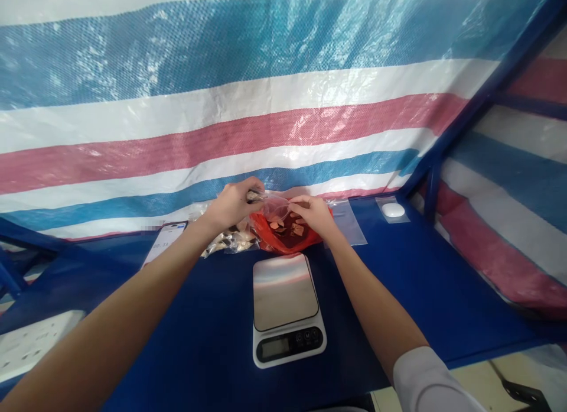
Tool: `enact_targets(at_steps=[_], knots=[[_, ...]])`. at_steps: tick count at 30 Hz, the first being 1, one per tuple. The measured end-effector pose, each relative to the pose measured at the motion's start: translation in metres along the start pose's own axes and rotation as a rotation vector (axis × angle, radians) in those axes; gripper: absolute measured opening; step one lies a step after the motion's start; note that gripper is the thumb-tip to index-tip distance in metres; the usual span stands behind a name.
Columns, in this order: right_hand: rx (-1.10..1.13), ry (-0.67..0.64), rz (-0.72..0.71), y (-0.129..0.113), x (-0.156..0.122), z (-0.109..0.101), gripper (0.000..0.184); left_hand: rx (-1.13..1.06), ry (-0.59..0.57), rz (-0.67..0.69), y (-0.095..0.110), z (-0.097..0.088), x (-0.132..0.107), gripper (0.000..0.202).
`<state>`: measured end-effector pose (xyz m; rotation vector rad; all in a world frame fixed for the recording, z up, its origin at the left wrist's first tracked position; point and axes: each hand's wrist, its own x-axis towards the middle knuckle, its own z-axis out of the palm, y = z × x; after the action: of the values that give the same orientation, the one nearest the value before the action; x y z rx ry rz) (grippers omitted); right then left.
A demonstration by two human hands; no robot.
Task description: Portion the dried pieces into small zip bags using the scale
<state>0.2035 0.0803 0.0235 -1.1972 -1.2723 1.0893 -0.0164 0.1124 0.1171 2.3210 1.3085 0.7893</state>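
The left hand (234, 203) is pinching one top edge of a small clear plastic bag (275, 204). The right hand (315, 214) is pinching the other edge. I cannot tell what is inside it. Just under both hands, a crumpled red plastic bag (271, 242) is holding flat brown pieces (289, 226). Below the left hand, a clear bag of pale pieces (230, 240) is lying. A silver and white kitchen scale (286, 294) is sitting closer to the person.
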Motion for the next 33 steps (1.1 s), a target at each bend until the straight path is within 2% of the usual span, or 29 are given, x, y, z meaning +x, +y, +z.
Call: enact_targets(at_steps=[4,9,14,17,22,28,31,33], knots=[[0.12,0.022,0.065,-0.01,-0.003,0.001,0.026,-0.119,0.153,-0.077,-0.008,0.005,-0.014,0.03],[0.238,0.022,0.019,-0.021,-0.006,0.007,0.036,-0.408,0.336,-0.234,-0.016,0.021,-0.036,0.041],[0.289,-0.009,0.006,-0.027,-0.011,0.012,0.04,-0.829,0.357,-0.381,-0.014,0.035,-0.059,0.056],[0.282,-0.047,0.018,-0.033,-0.02,0.014,0.04,-0.965,0.352,-0.407,-0.01,0.038,-0.073,0.061],[0.241,-0.076,0.039,-0.046,-0.041,0.019,0.04,-1.01,0.349,-0.4,-0.009,0.041,-0.102,0.057],[0.224,-0.195,0.082,-0.057,-0.07,0.031,0.037,-1.016,0.345,-0.427,-0.016,0.046,-0.147,0.053],[0.233,-0.234,0.129,-0.054,-0.082,0.039,0.033,-0.876,0.401,-0.409,-0.026,0.049,-0.166,0.054],[0.241,-0.232,0.161,-0.049,-0.088,0.043,0.029,-0.675,0.445,-0.359,-0.032,0.05,-0.176,0.054]])
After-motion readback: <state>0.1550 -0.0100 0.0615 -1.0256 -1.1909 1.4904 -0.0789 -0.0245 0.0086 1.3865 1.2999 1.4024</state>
